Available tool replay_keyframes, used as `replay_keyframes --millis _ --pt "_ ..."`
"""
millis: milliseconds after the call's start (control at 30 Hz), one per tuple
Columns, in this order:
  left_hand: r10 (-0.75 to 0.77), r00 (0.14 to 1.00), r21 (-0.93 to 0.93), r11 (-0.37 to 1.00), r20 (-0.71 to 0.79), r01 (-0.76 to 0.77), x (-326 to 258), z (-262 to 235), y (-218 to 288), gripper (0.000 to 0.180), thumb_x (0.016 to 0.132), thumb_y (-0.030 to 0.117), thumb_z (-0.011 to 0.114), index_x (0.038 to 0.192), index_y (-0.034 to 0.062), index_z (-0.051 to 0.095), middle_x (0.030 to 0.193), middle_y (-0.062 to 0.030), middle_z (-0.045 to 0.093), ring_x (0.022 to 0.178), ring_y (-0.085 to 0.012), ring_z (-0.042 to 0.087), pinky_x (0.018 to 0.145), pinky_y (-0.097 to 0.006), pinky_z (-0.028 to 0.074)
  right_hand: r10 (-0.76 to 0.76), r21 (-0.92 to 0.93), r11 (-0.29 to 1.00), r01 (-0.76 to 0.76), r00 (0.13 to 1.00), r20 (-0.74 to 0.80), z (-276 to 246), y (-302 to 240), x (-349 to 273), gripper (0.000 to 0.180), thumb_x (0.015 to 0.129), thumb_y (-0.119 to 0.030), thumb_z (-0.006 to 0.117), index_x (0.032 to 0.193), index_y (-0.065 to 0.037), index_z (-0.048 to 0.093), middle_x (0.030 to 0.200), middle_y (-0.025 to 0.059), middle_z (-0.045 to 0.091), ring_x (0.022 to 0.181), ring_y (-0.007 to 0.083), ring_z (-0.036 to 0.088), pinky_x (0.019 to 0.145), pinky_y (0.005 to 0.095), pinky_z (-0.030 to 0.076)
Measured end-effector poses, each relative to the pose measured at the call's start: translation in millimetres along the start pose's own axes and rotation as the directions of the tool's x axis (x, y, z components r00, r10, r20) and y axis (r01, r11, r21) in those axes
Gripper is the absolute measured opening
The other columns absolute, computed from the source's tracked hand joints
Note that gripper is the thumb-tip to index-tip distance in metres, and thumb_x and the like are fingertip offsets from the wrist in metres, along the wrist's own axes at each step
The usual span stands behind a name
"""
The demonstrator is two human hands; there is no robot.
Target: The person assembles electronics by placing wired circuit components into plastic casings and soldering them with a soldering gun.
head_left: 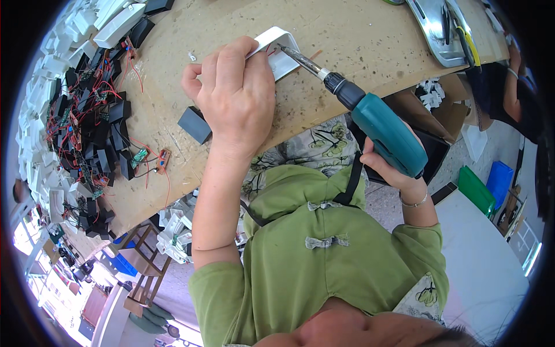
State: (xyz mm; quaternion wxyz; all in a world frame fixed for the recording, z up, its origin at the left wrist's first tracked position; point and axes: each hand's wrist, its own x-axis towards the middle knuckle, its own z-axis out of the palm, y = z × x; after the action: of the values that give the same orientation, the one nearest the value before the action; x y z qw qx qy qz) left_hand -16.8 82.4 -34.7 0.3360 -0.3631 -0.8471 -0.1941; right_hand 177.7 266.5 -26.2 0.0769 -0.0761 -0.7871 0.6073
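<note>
My left hand (234, 87) is closed on a white plastic housing (287, 65) and steadies it on the table, its fingers over the near wall. My right hand (388, 165) grips a teal cordless screwdriver (388, 130), which points up and to the left. Its metal bit reaches into the open side of the housing, where a bit of red wire shows. What the tip touches is too small to make out. Beside my left wrist lies a small dark box (195, 125).
At the left are piled black boxes with red wires and circuit boards (87, 124), with many white housings (118, 26) behind them. A metal tray (442, 34) with yellow-handled pliers (467, 43) sits far right. Below the table edge stands a cardboard box (425, 113). Another person's arm (513, 87) shows at right.
</note>
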Motion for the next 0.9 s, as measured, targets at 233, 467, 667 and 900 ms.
replay_keyframes --millis 233,467,667,900 --pt "-0.008 1.000 0.015 1.000 -0.004 0.008 0 1 0 0.007 0.069 0.007 0.064 0.070 0.0114 0.059 0.093 0.0045 0.057 0.082 -0.0122 0.055 0.079 -0.033 0.030 -0.054 -0.028 0.998 0.055 0.998 0.030 1 2 8 0.065 0.069 -0.008 0.081 0.124 0.005 0.049 0.113 0.0161 0.061 0.098 0.0250 0.062 0.084 0.0321 0.049" --pt "-0.016 1.000 0.005 1.000 -0.023 0.016 0 2 0 0.009 0.067 0.006 0.064 0.069 0.0120 0.059 0.092 0.0050 0.057 0.080 -0.0123 0.054 0.079 -0.033 0.030 -0.047 -0.014 0.999 0.047 0.999 0.023 2 4 9 0.065 0.069 -0.008 0.081 0.124 0.005 0.049 0.114 0.0159 0.061 0.098 0.0239 0.062 0.085 0.0317 0.048" --pt "-0.030 0.999 -0.004 1.000 -0.026 0.030 -1 4 0 0.009 0.067 0.005 0.065 0.068 0.0117 0.059 0.092 0.0049 0.057 0.079 -0.0129 0.053 0.078 -0.033 0.030 -0.046 -0.012 0.999 0.046 0.998 0.044 3 0 15 0.062 0.070 -0.008 0.080 0.123 0.005 0.050 0.112 0.0150 0.062 0.095 0.0225 0.062 0.084 0.0304 0.048" --pt "-0.025 0.999 -0.025 0.999 -0.034 0.024 -1 4 0 0.009 0.066 0.005 0.064 0.069 0.0106 0.059 0.092 0.0040 0.057 0.080 -0.0140 0.053 0.078 -0.034 0.030 -0.091 -0.073 0.993 0.095 0.994 0.057 4 -3 19 0.060 0.071 -0.008 0.079 0.122 0.004 0.051 0.110 0.0142 0.063 0.093 0.0218 0.062 0.082 0.0296 0.048"
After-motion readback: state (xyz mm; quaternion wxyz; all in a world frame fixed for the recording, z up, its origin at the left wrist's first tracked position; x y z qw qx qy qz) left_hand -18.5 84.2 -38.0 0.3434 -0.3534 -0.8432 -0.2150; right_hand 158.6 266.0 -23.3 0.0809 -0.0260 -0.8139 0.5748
